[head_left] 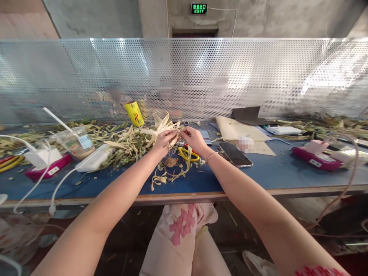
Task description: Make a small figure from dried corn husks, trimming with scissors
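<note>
My left hand (165, 138) is closed on a bunch of pale dried husk (161, 123) that looks like corn husk, its wide leaves fanning out above the fingers. Close by on the right, my right hand (193, 138) pinches the thin end of the same husk, the fingertips of both hands almost meeting. Below them lie a yellow-handled tool (189, 154), probably scissors, a small brown coil (171, 162) and curled husk scraps (159, 180) on the blue table (201, 182).
Dried plant stalks (126, 147) heap up to the left, near a yellow can (134, 114) and a drink cup (75, 143) with a straw. A phone (235, 154) and paper sheets (241, 130) lie right. Magenta power strips (314, 159) sit at both sides. A perforated metal screen (186, 57) stands behind.
</note>
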A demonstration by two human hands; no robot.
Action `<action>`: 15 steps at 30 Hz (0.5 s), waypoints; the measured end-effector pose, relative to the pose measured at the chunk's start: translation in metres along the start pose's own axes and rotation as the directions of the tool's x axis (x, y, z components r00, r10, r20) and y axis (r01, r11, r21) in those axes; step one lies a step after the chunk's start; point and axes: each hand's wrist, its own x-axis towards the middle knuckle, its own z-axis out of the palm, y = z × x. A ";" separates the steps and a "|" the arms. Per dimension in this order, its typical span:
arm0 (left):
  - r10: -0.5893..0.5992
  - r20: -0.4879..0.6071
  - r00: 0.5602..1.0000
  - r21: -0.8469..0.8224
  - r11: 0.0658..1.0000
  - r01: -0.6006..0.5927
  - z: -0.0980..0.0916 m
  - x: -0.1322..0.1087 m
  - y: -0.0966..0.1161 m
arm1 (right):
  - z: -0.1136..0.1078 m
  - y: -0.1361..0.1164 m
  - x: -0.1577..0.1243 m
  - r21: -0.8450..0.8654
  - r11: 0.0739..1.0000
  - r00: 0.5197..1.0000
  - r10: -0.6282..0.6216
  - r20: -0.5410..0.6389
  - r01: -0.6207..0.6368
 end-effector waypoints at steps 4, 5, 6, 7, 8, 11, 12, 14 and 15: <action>0.021 -0.049 0.999 0.011 1.000 -0.020 -0.001 0.004 -0.003 | 0.003 0.000 0.000 0.070 0.996 0.998 0.059 0.001 -0.059; 0.033 -0.059 0.998 0.016 0.999 -0.033 -0.002 0.004 -0.003 | 0.004 0.001 0.000 0.114 0.989 0.996 0.091 0.012 -0.092; 0.046 -0.068 0.997 0.021 0.999 -0.044 -0.002 0.005 -0.004 | 0.006 0.002 0.000 0.169 0.976 0.991 0.130 0.036 -0.134; 0.054 -0.078 0.995 0.030 0.998 -0.052 -0.002 0.005 -0.004 | 0.007 0.003 0.001 0.231 0.955 0.982 0.173 0.071 -0.184; 0.058 -0.086 0.995 0.042 0.998 -0.055 -0.002 0.004 -0.004 | 0.009 0.003 0.001 0.292 0.926 0.970 0.216 0.113 -0.240; 0.067 -0.095 0.993 0.107 0.993 -0.057 -0.002 0.003 -0.002 | 0.009 0.000 0.001 0.409 0.819 0.915 0.342 0.214 -0.402; 0.075 -0.099 0.992 0.130 0.990 -0.061 -0.002 0.003 -0.002 | 0.008 -0.002 0.001 0.424 0.793 0.899 0.371 0.235 -0.438; 0.105 -0.108 0.989 0.172 0.981 -0.086 -0.002 0.003 -0.001 | 0.005 -0.007 -0.001 0.436 0.759 0.875 0.403 0.270 -0.484; 0.125 -0.109 0.986 0.191 0.976 -0.103 -0.003 0.004 -0.002 | 0.004 -0.010 -0.002 0.439 0.744 0.863 0.411 0.293 -0.503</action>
